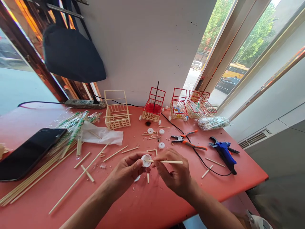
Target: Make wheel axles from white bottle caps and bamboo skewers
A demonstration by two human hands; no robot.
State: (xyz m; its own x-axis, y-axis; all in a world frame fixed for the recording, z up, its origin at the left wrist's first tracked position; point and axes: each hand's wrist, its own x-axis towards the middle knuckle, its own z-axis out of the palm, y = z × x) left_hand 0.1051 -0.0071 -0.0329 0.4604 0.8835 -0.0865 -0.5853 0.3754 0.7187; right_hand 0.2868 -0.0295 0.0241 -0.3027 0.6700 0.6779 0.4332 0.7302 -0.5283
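Above the table (133, 206), right hand (179, 178) (curled) pinches stick (172, 162).

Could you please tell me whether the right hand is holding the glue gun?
No, the right hand holds a stick, while the glue gun lies on the table.

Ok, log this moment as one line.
left hand: holding white cap | right hand: holding wooden stick, tip at cap | right side of table: pliers, blue glue gun
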